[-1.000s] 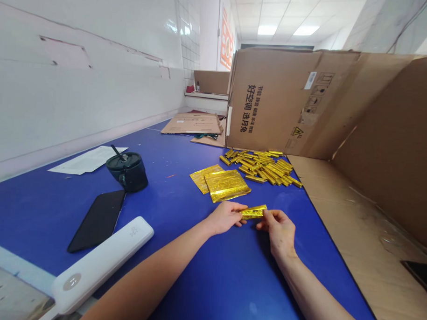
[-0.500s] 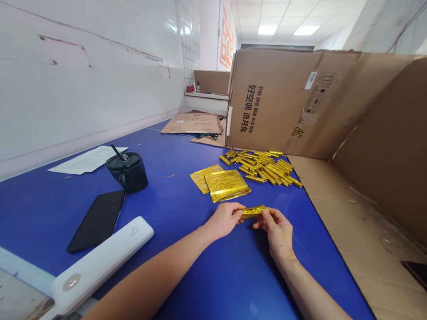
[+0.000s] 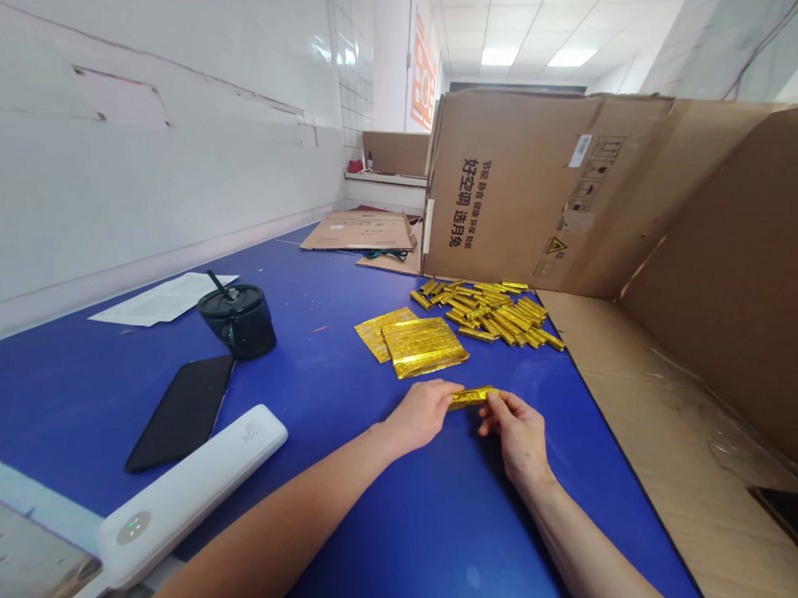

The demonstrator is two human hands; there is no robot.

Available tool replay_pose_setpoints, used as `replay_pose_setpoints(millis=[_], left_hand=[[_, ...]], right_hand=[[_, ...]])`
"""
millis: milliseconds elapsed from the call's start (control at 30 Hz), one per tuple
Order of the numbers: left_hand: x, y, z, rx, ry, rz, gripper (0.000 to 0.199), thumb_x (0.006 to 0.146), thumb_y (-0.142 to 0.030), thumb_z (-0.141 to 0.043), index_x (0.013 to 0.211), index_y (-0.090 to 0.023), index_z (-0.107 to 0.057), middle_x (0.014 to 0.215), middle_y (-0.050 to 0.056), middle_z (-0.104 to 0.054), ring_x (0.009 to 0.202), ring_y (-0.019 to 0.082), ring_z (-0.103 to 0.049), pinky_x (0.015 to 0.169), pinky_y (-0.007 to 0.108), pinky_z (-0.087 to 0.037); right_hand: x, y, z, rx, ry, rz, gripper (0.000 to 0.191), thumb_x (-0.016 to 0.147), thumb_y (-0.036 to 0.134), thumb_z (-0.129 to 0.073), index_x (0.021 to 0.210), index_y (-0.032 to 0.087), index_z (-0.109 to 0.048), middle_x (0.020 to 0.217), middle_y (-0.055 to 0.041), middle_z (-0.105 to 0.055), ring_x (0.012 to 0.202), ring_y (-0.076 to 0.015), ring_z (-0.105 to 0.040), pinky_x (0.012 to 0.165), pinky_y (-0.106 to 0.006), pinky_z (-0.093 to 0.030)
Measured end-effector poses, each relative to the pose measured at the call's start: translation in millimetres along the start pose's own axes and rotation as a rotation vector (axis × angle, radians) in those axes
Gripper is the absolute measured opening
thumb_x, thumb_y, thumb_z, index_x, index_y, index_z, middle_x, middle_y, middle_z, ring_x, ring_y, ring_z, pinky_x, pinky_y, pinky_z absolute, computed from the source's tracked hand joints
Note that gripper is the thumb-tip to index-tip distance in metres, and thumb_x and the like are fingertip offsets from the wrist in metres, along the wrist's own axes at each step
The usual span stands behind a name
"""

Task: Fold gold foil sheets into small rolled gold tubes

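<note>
A small folded strip of gold foil (image 3: 472, 397) is stretched between my two hands. My left hand (image 3: 422, 413) pinches its left end, and my right hand (image 3: 520, 430) grips the right end between thumb and fingers. Just beyond the hands lies a stack of flat gold foil sheets (image 3: 424, 345), with another gold sheet (image 3: 372, 331) partly under it at the left. Behind and to the right, a loose pile of folded gold strips (image 3: 496, 315) is heaped near the table edge.
On the blue table (image 3: 318, 366) at the left are a dark cup with a straw (image 3: 246, 324), a black phone (image 3: 182, 413), a white elongated device (image 3: 196, 492) and white paper (image 3: 154, 301). Large cardboard (image 3: 521, 190) stands behind and right; flat cardboard (image 3: 359, 230) lies at the back.
The fingers of both hands have shifted slightly on the gold strip, with the right fingertips closer together beneath it. Small green lights now show on the white device.
</note>
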State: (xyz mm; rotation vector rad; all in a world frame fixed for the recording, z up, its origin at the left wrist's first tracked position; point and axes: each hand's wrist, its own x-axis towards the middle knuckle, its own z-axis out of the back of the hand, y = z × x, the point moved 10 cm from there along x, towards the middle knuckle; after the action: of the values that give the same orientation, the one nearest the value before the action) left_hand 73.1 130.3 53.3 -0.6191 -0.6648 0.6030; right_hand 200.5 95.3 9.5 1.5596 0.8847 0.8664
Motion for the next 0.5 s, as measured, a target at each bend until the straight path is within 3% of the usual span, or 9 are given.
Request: replay_pose_setpoints(millis=[267, 500], left_hand=[[-2.3, -11.1, -5.1, -0.031, 0.051, -0.026, 0.028, 0.082, -0.016, -0.039, 0.103, -0.020, -0.058, 0.092, 0.003, -0.061, 0.083, 0.015, -0.054, 0.076, 0.025, -0.040], [-2.7, -6.7, -7.2, -0.105, 0.029, 0.002, 0.035, 0.079, -0.014, -0.044, 0.113, -0.018, -0.052, 0.104, 0.005, -0.057, 0.095, 0.016, -0.052, 0.085, 0.026, -0.037]], right_hand=[[-0.6, 3.0, 1.6, -0.010, -0.019, 0.030, 0.024, 0.063, 0.038, -0.064, 0.068, 0.015, -0.059, 0.048, 0.0046, -0.052, 0.033, -0.0072, -0.043, 0.033, -0.020, -0.033], [-2.0, 5.3, 1.0, -0.027, -0.018, 0.044, 0.021, 0.063, 0.034, -0.064, 0.067, 0.015, -0.058, 0.046, 0.0055, -0.051, 0.034, -0.0066, -0.042, 0.035, -0.019, -0.031]])
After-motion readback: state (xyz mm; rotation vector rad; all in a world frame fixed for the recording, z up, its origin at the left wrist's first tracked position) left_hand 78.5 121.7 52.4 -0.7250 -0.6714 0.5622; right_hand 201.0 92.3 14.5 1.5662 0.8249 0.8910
